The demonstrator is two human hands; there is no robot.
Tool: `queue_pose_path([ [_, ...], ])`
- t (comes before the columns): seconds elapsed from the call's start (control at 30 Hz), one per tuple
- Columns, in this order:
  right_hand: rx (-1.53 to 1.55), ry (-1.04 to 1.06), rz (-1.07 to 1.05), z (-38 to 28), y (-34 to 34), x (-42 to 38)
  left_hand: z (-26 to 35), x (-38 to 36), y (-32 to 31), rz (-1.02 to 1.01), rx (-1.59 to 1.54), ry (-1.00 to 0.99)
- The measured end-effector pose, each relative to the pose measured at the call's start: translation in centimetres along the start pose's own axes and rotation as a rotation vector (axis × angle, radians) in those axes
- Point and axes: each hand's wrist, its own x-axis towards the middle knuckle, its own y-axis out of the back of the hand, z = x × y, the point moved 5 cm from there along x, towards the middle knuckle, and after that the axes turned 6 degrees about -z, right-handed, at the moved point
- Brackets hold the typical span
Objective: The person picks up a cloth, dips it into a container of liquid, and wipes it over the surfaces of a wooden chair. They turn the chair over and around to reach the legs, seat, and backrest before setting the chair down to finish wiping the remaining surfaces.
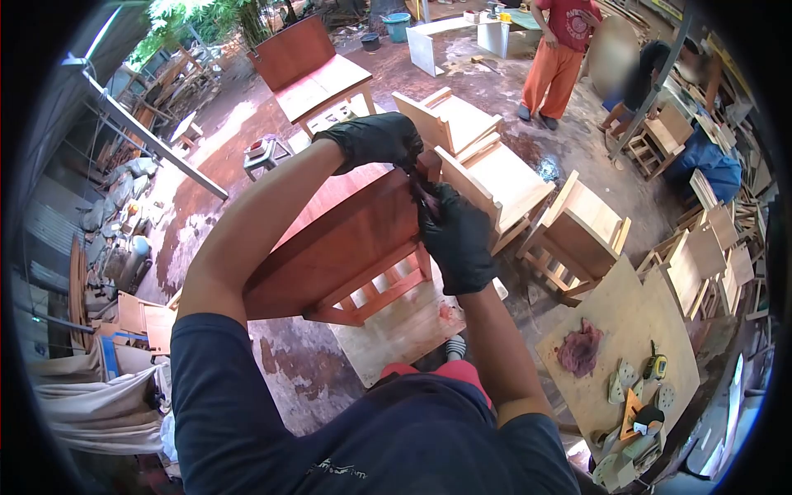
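Red-stained wooden chair lies tipped at frame centre, so its leg end faces up for wiping. Left hand steadies it at 12 o'clock, fingers curled over the edge. Right hand, fingers closed on a stain rag, rubs that corner. Bare chairs wait at 2 o'clock.

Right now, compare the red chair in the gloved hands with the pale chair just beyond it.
The red chair is stained a deep red-brown; the pale chair is bare, unfinished wood. The red chair is tipped over and held by the left hand and right hand, both in black gloves; the pale chair stands untouched on the ground. Both are small wooden chairs of similar build.
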Motion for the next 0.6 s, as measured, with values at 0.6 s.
queue_pose_path([
  [0.6,0.013,-0.126,0.013,0.9,1.7,-3.6,0.6,-2.5,-0.5,-0.014,-0.19,0.014],
])
